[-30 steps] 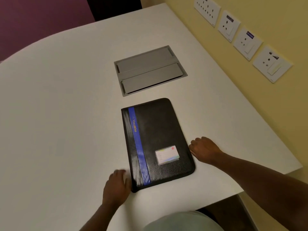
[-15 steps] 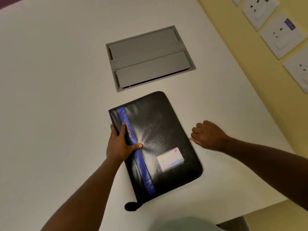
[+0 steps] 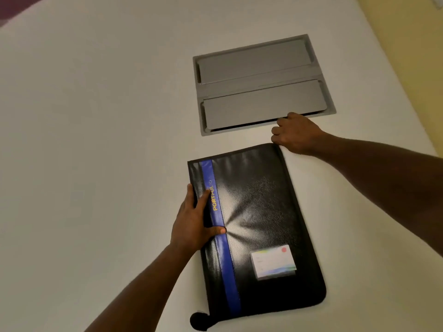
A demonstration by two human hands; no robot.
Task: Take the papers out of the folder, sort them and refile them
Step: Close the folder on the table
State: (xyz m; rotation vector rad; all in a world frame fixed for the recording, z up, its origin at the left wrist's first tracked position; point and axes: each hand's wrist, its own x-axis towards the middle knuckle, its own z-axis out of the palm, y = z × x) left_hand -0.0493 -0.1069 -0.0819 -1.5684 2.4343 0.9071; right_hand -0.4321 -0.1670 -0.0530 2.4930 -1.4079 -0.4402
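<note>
At the far right corner of the closed black zipped folder with a blue stripe (image 3: 263, 212), the right hand (image 3: 296, 135) curls its fingers, whether round anything I cannot tell; the left hand (image 3: 194, 221) presses flat-fingered on the spine side. The folder lies on the white bench (image 3: 96, 140); a sharp tug could slide it from under that palm or skew it across the bench.

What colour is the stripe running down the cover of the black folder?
Blue, with yellow lettering; the stripe on the folder shows best in the head view.
</note>
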